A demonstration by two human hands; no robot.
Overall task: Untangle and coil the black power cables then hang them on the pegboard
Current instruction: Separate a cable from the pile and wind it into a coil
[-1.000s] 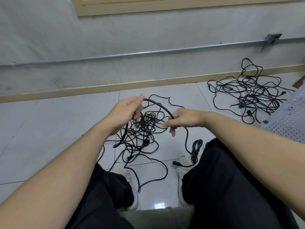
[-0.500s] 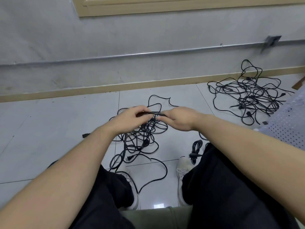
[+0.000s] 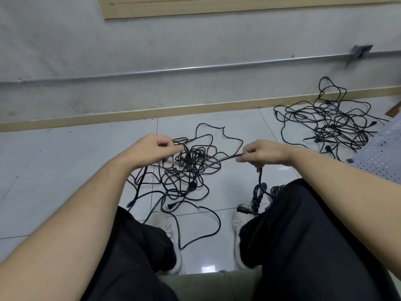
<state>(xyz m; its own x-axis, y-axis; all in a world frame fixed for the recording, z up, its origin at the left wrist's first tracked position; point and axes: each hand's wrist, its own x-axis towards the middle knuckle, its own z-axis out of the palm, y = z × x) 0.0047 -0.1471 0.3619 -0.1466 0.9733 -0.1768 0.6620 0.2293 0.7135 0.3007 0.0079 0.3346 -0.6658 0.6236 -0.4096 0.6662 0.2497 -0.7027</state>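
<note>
Black cables [image 3: 188, 168]; white-dotted pegboard [image 3: 382, 157]

Black power cables lie in two tangled heaps [image 3: 188, 168] [image 3: 329, 124] well apart on the floor.

I sit in a bare utility room or workshop: grey wall [image 3: 152, 51] carrying metal conduit [image 3: 173, 70], tiled floor [image 3: 54, 161] below it, pegboard [image 3: 382, 157] to its right.
</note>
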